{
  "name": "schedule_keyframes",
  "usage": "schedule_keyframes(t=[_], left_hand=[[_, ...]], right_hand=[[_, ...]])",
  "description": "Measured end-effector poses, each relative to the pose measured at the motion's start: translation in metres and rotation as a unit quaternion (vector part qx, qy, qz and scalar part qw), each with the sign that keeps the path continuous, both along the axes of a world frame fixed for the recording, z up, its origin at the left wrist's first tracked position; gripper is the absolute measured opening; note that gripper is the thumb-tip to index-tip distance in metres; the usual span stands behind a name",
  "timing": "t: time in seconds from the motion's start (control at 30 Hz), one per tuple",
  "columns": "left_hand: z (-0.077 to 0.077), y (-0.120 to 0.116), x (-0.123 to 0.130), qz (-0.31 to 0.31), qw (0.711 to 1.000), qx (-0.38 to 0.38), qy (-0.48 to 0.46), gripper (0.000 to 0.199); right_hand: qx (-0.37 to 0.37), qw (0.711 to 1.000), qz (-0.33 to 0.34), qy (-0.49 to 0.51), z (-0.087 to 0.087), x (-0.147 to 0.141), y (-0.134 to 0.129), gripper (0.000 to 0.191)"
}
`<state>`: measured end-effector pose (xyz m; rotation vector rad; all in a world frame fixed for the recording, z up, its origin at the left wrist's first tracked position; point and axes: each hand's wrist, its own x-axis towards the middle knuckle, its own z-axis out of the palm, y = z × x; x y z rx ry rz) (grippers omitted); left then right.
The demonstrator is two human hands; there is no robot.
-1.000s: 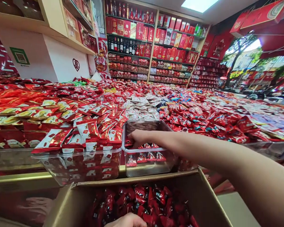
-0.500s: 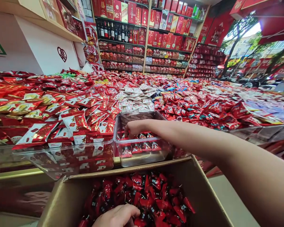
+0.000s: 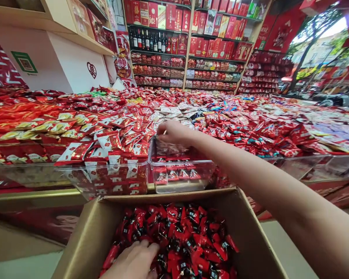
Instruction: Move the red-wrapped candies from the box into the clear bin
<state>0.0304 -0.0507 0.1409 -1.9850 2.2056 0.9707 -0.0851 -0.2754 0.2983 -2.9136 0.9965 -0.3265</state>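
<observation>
Red and black wrapped candies [image 3: 189, 240] fill much of an open cardboard box [image 3: 261, 240] in front of me. My left hand [image 3: 138, 257] rests on them at the lower left, fingers partly curled; what its fingertips grip, if anything, is hidden. Beyond the box stands a clear plastic bin [image 3: 178, 188] with small red packets [image 3: 182, 174] lined up in rows inside. My right hand [image 3: 173, 133] is over the bin's back left part, its fingers bent downward; I cannot make out anything in it.
Trays of red and white packets [image 3: 75, 152] lie to the left, and more red packets [image 3: 250, 141] to the right. White packets [image 3: 174, 111] are piled behind the bin. Tall shelves [image 3: 189, 35] with boxes and bottles [image 3: 151, 42] stand at the back.
My right hand has risen from the packets in the bin toward its back edge. My left hand has shifted left, its fingers now over the candies. The view has turned slightly left.
</observation>
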Motion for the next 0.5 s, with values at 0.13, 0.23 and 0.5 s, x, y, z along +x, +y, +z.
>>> schedule_keyframes(t=[0.13, 0.23, 0.5], left_hand=[[-0.003, 0.003, -0.012, -0.037, 0.997, 0.055, -0.046, 0.05], [-0.009, 0.002, -0.018, -0.056, 0.995, 0.067, -0.042, 0.041], [-0.004, -0.002, -0.006, -0.021, 1.0, 0.005, -0.012, 0.036]], right_hand=[[0.09, 0.975, 0.181, -0.095, -0.004, -0.034, 0.089, 0.017], [0.202, 0.955, 0.209, 0.064, -0.074, -0.053, 0.131, 0.017], [0.212, 0.964, 0.04, 0.158, -0.201, -0.058, 0.125, 0.028]])
